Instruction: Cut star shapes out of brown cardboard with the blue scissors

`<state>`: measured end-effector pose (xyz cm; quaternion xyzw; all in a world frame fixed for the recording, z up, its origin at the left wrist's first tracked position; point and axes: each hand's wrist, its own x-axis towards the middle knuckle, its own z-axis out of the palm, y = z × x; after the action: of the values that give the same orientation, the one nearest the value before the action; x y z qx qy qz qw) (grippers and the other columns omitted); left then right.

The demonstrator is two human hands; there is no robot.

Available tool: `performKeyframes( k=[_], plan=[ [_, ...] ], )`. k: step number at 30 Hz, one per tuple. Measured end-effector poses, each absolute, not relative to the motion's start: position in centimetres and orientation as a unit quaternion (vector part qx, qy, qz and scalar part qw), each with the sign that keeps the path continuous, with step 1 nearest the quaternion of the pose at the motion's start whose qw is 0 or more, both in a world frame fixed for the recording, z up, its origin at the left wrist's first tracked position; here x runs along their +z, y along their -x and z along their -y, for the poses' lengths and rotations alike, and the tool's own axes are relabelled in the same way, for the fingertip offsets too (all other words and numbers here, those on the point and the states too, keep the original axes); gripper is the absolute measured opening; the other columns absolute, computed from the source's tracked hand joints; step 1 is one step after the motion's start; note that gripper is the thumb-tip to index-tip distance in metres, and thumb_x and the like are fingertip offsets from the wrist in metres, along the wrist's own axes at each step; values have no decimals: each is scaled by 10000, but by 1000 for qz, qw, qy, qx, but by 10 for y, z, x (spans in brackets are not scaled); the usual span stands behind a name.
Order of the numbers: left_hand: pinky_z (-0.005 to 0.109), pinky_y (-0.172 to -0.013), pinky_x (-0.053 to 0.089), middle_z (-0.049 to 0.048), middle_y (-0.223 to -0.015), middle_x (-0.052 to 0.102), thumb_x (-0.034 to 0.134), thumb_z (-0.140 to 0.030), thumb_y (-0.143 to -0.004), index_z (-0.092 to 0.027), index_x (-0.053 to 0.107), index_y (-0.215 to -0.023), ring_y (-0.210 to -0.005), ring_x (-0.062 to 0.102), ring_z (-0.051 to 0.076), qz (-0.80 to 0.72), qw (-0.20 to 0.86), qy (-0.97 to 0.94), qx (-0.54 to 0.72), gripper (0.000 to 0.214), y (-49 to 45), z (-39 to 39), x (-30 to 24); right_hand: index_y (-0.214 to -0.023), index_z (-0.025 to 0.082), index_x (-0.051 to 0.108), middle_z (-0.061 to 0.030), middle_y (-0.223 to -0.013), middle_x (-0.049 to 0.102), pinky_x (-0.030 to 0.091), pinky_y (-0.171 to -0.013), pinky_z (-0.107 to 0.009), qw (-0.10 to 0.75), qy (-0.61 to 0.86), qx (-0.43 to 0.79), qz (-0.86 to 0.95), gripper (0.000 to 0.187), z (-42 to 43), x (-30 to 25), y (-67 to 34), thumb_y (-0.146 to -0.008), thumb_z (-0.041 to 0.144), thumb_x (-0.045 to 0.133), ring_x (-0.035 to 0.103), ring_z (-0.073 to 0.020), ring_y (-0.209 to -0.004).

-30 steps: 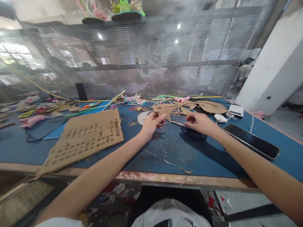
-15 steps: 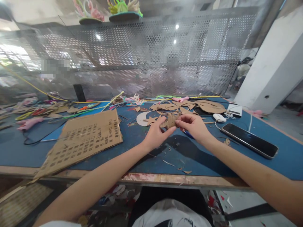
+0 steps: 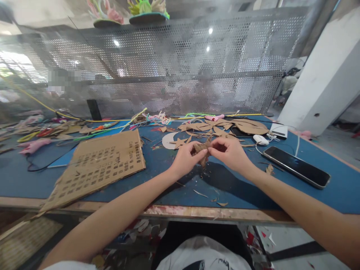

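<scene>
Both hands meet above the blue tabletop, around a small ragged piece of cardboard (image 3: 203,150). My left hand (image 3: 185,159) grips its left side, thumb across the front. On the right edge, my right hand (image 3: 229,152) pinches it between thumb and fingers. The piece looks torn and bent, and much of it is hidden behind the fingers. Just left of the hands lie a white crescent shape (image 3: 168,140) and a cardboard star (image 3: 179,143). Small scraps (image 3: 222,204) are scattered on the table below.
A printed cardboard sheet (image 3: 104,165) overhangs the table's front edge at left. To the right are a phone (image 3: 296,167), a white earbud case (image 3: 261,140) and a cable. Cut cardboard pieces (image 3: 247,126) and a pink glue gun (image 3: 35,145) lie farther back, before a perforated metal screen (image 3: 168,67).
The cardboard piece has turned and now hangs lower between my fingers. My right hand has shifted slightly left, closer to my left hand.
</scene>
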<state>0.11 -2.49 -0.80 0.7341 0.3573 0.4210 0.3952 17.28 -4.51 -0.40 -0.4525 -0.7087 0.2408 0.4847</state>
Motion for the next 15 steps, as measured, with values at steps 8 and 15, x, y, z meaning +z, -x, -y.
performKeyframes(
  k=[8, 15],
  plan=[
    [212, -545, 369, -19, -597, 585, 623, -315, -735, -162, 629, -717, -548, 494, 105, -361, 377, -779, 348, 154, 3, 23, -4, -620, 179, 600, 7, -554, 590, 380, -533, -238, 424, 447, 130, 777, 116, 50, 0, -176, -729, 197, 566, 505, -117, -511],
    [201, -516, 322, -29, -564, 532, 542, -268, -772, -168, 607, -680, -530, 434, 92, -374, 277, -805, 367, 151, 1, 30, 0, -616, 172, 604, 6, -573, 594, 362, -543, -219, 397, 407, 88, 818, 129, 54, 2, -174, -733, 151, 554, 489, -106, -522]
  ],
)
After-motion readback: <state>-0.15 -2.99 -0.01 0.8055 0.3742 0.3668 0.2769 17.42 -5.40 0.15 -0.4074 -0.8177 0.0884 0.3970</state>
